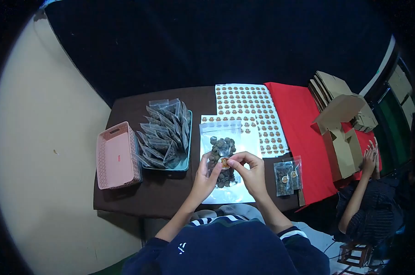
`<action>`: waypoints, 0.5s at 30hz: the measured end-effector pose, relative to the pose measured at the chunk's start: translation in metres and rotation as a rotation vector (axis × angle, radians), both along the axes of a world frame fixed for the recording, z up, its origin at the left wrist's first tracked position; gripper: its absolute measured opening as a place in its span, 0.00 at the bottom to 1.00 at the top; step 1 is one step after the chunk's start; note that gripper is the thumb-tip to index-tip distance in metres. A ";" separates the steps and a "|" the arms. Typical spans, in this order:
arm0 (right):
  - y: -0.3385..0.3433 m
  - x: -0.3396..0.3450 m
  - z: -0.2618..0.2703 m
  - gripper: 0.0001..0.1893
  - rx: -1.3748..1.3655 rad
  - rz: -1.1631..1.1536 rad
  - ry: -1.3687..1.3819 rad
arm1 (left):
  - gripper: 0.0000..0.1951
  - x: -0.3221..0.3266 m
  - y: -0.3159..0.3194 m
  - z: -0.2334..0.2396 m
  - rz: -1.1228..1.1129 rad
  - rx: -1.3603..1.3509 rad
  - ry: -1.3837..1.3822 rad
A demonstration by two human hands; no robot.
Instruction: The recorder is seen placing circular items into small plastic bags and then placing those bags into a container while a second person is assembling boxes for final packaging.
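A clear zip pouch (pixel 219 132) filled with dark brown round pieces is in front of me, over the white sticker sheet. My left hand (pixel 205 172) grips its left side, the thumb resting at a round brown-and-orange sticker (pixel 224 163) on the pouch's front. From the other side, my right hand (pixel 250 168) has its thumb and index finger at the sticker's right edge. Whether the sticker lies fully flat cannot be seen under the fingers. The partly used sticker sheet (pixel 250 185) shows bare white backing below its remaining rows.
More sticker sheets (pixel 242 99) lie behind. A light-blue basket (pixel 189 137) of filled pouches and a pink basket (pixel 114 158) stand left. Stickered pouches (pixel 284 180) lie right. Cardboard boxes (pixel 345 151) sit on red cloth (pixel 297 127), beside another person's hands (pixel 370 158).
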State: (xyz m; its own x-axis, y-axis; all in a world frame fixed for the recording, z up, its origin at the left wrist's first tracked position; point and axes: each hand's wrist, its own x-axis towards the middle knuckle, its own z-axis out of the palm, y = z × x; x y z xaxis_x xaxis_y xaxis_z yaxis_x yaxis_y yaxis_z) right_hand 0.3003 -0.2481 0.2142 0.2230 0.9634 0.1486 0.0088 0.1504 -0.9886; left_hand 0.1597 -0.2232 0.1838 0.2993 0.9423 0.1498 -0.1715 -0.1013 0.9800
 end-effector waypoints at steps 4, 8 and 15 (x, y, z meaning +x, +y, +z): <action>-0.002 0.001 0.002 0.04 0.010 0.002 -0.011 | 0.22 0.001 -0.001 0.002 -0.023 -0.027 -0.024; -0.002 0.000 0.000 0.04 0.004 0.000 0.001 | 0.21 0.000 -0.002 0.000 -0.004 -0.028 -0.019; -0.001 -0.005 -0.003 0.05 0.015 -0.019 0.037 | 0.21 0.000 0.000 -0.006 0.024 0.026 0.011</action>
State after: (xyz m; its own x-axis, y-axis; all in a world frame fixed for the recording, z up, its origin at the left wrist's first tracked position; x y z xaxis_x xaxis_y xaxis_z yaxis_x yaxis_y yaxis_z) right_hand 0.2957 -0.2493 0.2108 0.2471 0.9566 0.1547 -0.0248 0.1658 -0.9858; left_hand 0.1592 -0.2235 0.1782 0.2788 0.9451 0.1707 -0.1577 -0.1303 0.9789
